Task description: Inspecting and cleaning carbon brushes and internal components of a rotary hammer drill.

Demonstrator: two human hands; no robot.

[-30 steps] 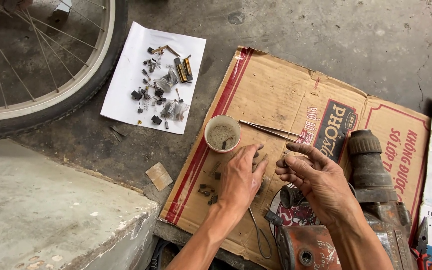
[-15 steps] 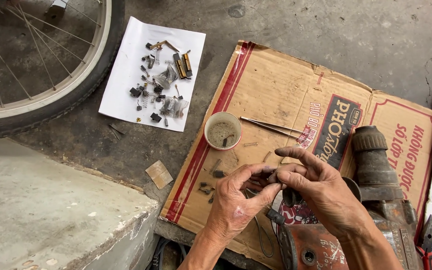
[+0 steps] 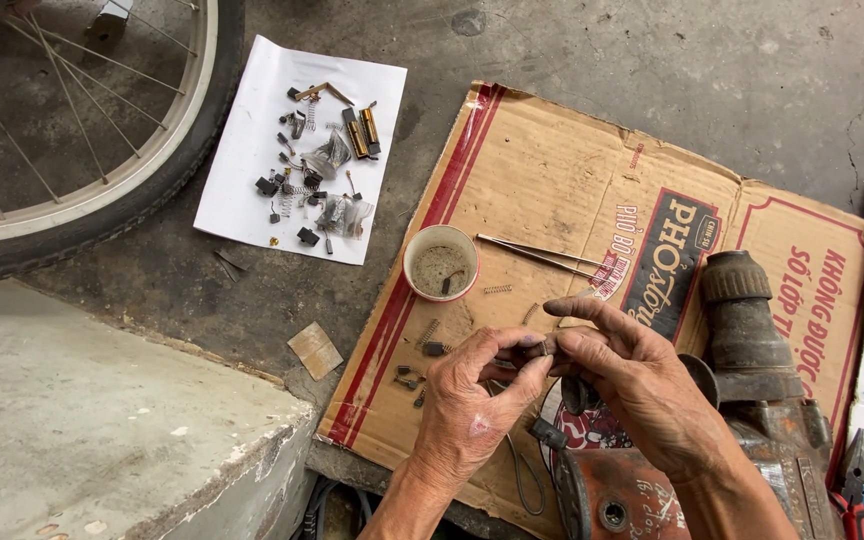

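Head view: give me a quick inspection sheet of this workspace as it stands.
Surface: flattened cardboard on a concrete floor.
Job's things: small dark part pinched between both hands; worn power tool under the right hand.
Clutter: small cup, tweezers, loose springs and bits on the cardboard; white paper sheet holding small parts.
Grippers: left hand and right hand both closed on the part.
Cables: dark cord looping by the tool.
Surroundings: bicycle wheel, concrete step, pliers at right edge.
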